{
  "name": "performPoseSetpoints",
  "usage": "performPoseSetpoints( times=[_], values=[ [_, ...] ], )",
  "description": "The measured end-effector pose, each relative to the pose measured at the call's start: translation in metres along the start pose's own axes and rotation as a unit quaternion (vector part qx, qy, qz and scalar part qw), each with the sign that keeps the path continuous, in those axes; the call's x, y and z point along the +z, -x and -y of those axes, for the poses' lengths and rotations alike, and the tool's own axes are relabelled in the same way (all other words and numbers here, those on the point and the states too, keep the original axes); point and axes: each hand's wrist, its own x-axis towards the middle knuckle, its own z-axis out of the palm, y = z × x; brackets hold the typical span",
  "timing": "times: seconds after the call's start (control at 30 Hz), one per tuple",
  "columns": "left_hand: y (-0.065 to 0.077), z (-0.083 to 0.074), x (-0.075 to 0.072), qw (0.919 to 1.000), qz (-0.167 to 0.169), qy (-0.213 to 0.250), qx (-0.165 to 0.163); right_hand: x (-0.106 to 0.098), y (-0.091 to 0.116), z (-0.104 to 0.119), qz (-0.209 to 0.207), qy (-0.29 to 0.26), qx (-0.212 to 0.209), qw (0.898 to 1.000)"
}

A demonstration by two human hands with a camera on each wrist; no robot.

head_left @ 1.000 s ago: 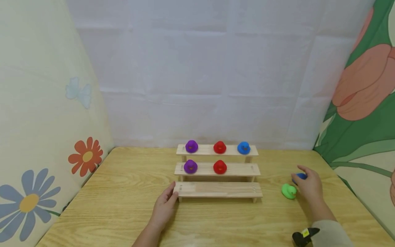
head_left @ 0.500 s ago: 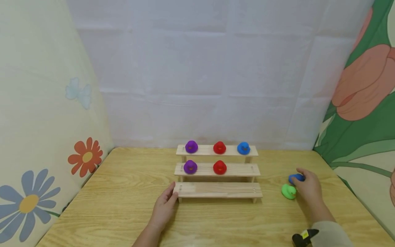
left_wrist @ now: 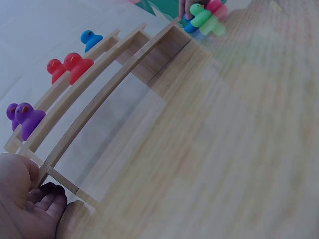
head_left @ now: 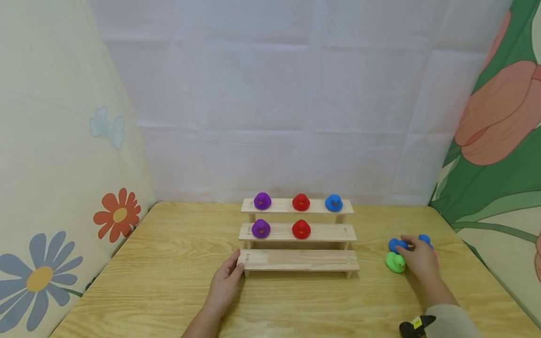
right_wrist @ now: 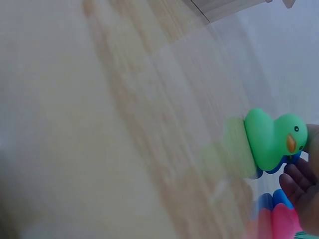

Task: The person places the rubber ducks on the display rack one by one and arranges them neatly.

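Observation:
My left hand (head_left: 223, 285) grips the left end of the lowest step of a wooden three-step shelf (head_left: 300, 259); in the left wrist view its thumb and fingers are around that end. On the right, my right hand (head_left: 424, 264) pinches a blue rubber duck (head_left: 395, 245) just behind a green rubber duck (head_left: 395, 263). The green duck hides most of the held duck in the right wrist view. Purple (head_left: 262, 201), red (head_left: 301, 202) and blue (head_left: 334, 203) ducks sit along the top step. The middle step carries a purple duck (head_left: 261, 228) and a red duck (head_left: 301, 229).
Beyond the right hand stands another blue duck (head_left: 425, 239), partly covered. A pink duck (right_wrist: 283, 221) shows beside it in the right wrist view. A white cloth hangs behind the wooden table (head_left: 181, 244), and flower-printed cloths flank both sides.
The right hand has shifted slightly left with the blue duck, bringing it behind the green one. Another blue duck and some pink have come into sight. The left hand stays put.

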Motion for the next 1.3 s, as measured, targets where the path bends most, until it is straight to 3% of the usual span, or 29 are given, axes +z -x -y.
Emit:
performPoseSetpoints(
  times=[0.47,0.83,1.3],
  values=[
    [-0.001,-0.001,0.001,0.9999,-0.003,0.000,-0.014,-0.002,-0.006,-0.001,0.038,-0.013,0.002,0.999],
    [-0.001,-0.001,0.000,0.9999,-0.006,-0.003,-0.014,-0.001,0.000,0.007,-0.003,-0.035,0.022,0.999],
    [-0.001,-0.001,-0.001,0.9999,-0.001,-0.003,-0.012,0.005,0.009,0.045,-0.043,-0.071,-0.012,0.996]
  ],
)
